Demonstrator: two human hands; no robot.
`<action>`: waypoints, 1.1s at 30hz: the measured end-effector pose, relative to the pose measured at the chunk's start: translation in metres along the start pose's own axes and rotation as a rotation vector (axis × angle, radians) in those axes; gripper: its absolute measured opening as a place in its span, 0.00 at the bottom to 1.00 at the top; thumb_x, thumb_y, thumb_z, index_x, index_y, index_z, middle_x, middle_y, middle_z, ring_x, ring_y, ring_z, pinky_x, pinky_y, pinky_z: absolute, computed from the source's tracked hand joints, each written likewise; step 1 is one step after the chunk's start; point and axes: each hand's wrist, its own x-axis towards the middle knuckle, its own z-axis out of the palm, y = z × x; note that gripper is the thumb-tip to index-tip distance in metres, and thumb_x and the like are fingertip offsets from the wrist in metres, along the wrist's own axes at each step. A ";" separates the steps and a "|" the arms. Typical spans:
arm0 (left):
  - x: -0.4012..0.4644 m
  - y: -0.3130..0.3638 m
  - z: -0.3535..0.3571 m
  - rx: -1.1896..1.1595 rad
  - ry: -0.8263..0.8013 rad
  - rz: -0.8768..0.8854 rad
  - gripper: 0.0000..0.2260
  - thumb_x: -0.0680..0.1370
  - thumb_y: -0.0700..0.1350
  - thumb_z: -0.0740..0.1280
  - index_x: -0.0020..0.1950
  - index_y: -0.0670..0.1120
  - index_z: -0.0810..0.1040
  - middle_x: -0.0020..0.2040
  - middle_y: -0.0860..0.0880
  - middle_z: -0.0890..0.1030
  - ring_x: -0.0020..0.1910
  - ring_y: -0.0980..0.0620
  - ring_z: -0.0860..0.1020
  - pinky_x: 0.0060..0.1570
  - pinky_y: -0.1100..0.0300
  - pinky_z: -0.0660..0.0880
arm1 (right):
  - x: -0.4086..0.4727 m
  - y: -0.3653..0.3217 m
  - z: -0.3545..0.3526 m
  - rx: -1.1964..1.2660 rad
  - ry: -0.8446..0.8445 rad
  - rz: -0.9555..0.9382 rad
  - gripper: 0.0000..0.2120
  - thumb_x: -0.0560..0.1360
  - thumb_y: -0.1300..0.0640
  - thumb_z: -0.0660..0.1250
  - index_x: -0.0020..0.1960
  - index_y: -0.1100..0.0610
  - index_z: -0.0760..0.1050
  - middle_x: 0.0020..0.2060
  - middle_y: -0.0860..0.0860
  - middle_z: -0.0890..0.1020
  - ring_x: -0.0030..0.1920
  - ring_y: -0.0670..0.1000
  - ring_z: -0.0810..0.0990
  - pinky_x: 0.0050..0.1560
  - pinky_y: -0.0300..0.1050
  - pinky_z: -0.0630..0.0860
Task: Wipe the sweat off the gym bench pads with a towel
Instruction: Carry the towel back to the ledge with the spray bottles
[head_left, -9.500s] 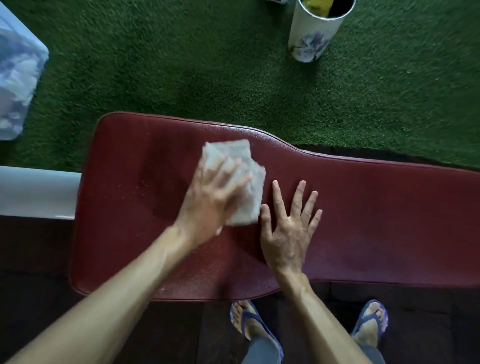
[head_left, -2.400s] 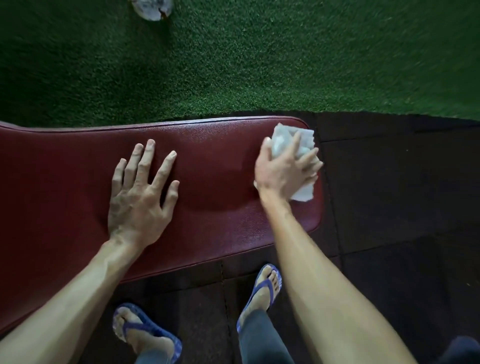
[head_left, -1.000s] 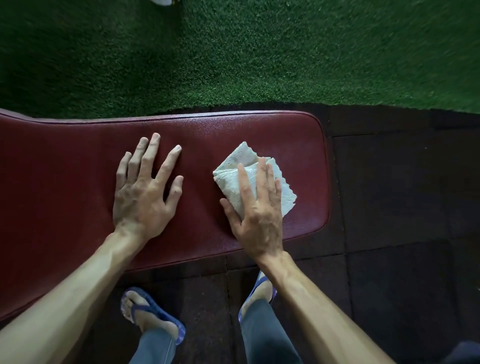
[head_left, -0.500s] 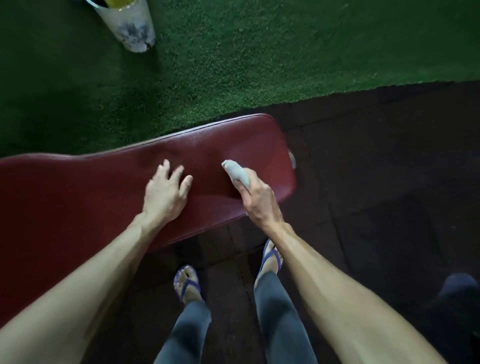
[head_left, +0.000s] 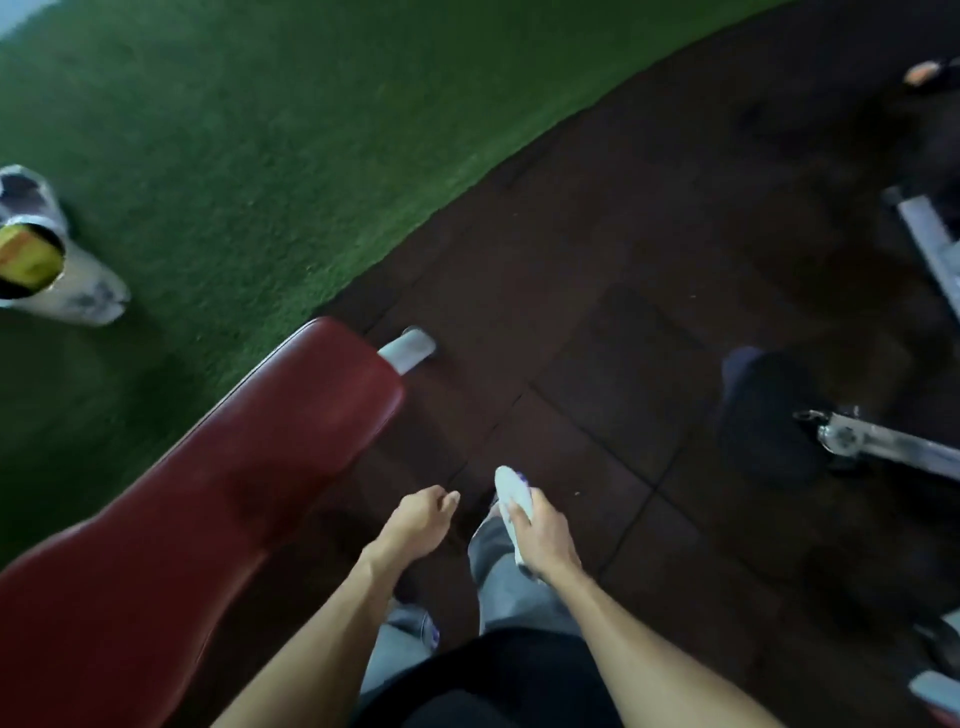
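Observation:
The dark red bench pad (head_left: 218, 499) runs from the lower left up to the middle of the view, ending near a pale metal frame end (head_left: 408, 349). My right hand (head_left: 540, 535) is off the pad, to its right above the dark floor, closed around the folded white towel (head_left: 513, 494). My left hand (head_left: 421, 522) hangs beside it, fingers loosely curled, holding nothing, just clear of the pad's near edge. The frame is motion-blurred.
Green artificial turf (head_left: 260, 156) lies beyond the bench, with a white patterned bin (head_left: 57, 270) at the left. Dark rubber tiles (head_left: 597, 312) cover the floor on the right. Metal equipment bars (head_left: 883, 447) and a dark round object (head_left: 763, 410) stand at the right.
Both hands have lifted off the pad and drawn back toward my body; the right one carries the towel. The view has swung to the right, away from the bench.

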 end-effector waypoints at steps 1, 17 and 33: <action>0.006 0.022 0.002 0.037 -0.025 0.006 0.19 0.82 0.55 0.58 0.34 0.48 0.67 0.41 0.45 0.78 0.50 0.39 0.80 0.44 0.56 0.69 | 0.003 0.006 -0.016 0.009 0.002 0.001 0.21 0.84 0.47 0.56 0.72 0.56 0.67 0.63 0.59 0.79 0.61 0.59 0.79 0.57 0.46 0.74; 0.127 0.375 0.006 0.508 -0.150 0.243 0.16 0.84 0.47 0.56 0.61 0.40 0.77 0.51 0.45 0.80 0.62 0.41 0.77 0.61 0.52 0.73 | 0.131 0.008 -0.282 0.074 0.212 -0.007 0.19 0.84 0.42 0.53 0.57 0.58 0.67 0.52 0.63 0.82 0.52 0.65 0.81 0.45 0.53 0.72; 0.377 0.766 -0.098 0.542 -0.129 0.332 0.15 0.81 0.54 0.59 0.54 0.45 0.80 0.53 0.43 0.83 0.56 0.43 0.80 0.56 0.53 0.76 | 0.382 -0.125 -0.635 0.205 0.304 0.042 0.24 0.83 0.39 0.52 0.66 0.58 0.67 0.57 0.60 0.81 0.55 0.62 0.81 0.48 0.50 0.73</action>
